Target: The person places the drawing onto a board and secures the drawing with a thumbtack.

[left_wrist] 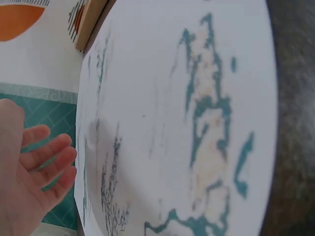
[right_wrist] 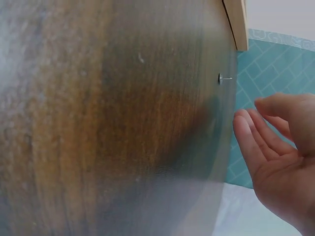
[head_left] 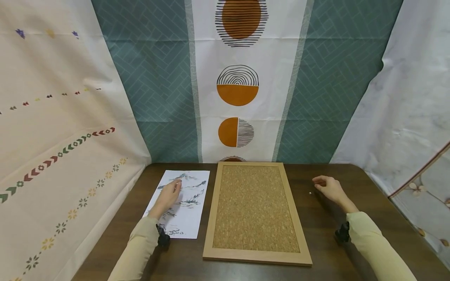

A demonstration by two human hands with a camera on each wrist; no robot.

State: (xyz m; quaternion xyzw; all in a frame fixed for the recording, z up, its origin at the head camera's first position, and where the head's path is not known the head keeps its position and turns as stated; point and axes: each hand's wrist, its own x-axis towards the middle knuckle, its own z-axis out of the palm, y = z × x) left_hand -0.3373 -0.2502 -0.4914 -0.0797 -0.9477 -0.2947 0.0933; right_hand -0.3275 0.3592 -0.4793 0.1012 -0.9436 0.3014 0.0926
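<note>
A white sheet of paper (head_left: 183, 207) with an ink landscape print lies on the dark wooden table, left of a cork board (head_left: 254, 208) in a light wood frame. My left hand (head_left: 168, 195) hovers over or rests on the sheet's upper part, fingers relaxed; in the left wrist view the left hand (left_wrist: 34, 172) is open beside the paper (left_wrist: 172, 123). My right hand (head_left: 328, 187) is right of the board with fingers loosely curled, holding nothing. A small pin (head_left: 310, 192) lies on the table just left of it, seen as the pin (right_wrist: 224, 78) near the right hand (right_wrist: 275, 157).
Patterned fabric backdrops hang behind and to both sides of the table (head_left: 316, 234). The cork board's frame corner (right_wrist: 236, 24) shows in the right wrist view. The table's front edge is near my forearms.
</note>
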